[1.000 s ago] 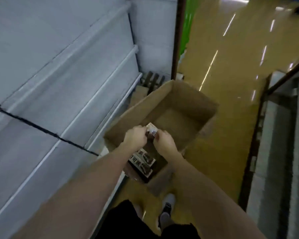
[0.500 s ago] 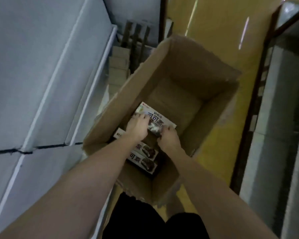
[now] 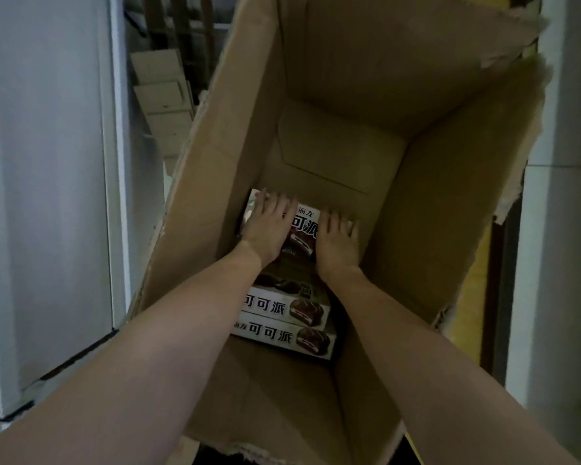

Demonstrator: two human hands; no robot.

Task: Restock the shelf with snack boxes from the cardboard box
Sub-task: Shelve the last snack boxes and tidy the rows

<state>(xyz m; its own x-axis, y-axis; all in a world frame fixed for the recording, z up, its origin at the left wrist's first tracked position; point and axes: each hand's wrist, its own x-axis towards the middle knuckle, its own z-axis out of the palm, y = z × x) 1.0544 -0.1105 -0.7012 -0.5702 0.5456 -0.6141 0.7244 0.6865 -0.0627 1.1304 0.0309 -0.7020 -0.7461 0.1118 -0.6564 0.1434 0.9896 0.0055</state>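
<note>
Now your left hand (image 3: 268, 226) and right hand (image 3: 337, 241) lie flat, fingers straight, on the snack box (image 3: 302, 226), pressing either end for a level lift from the cardboard box (image 3: 433, 213).

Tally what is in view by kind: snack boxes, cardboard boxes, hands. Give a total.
Snack boxes: 3, one under both hands, two stacked nearer
Cardboard box: 1
Hands: 2, left hand, right hand
Total: 6
</note>
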